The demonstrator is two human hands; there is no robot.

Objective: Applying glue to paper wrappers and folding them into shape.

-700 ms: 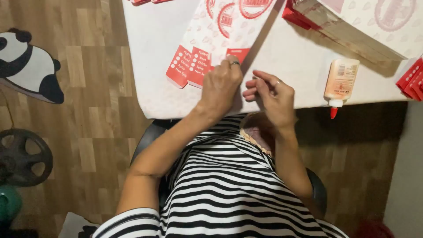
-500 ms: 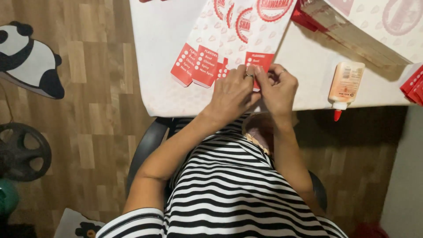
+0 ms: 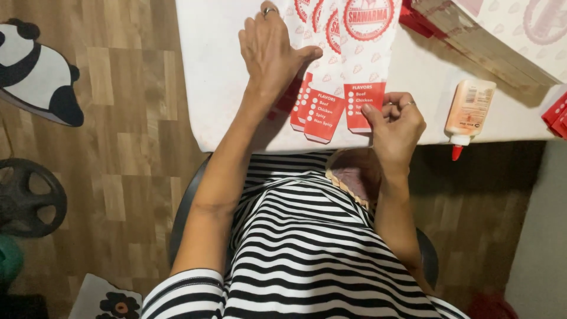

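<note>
Looking from left to right, you first see a panda cushion [image 3: 36, 74] on the wood floor [image 3: 130, 136], and below it a black weight plate [image 3: 26, 198]. Then comes the white table [image 3: 212, 88]. Your left hand [image 3: 273, 50] lies on it palm down, with fingers spread and flat, pressing on a fan of white and red paper bags [image 3: 336, 65]. It grips nothing; it only holds the bags down. A ring is on one finger. The bags lie near the front edge of the table, overlapped, with their red flaps [image 3: 322, 115] pointing toward you. Your right hand [image 3: 397, 121] is just beside them, at the flap of the rightmost bag. Its fingers are curled, and the fingertips pinch the edge of this flap. Further right a glue bottle [image 3: 468, 112] lies on the table with its red tip over the edge. Behind it is a stack of flat cartons [image 3: 490, 41].
</note>
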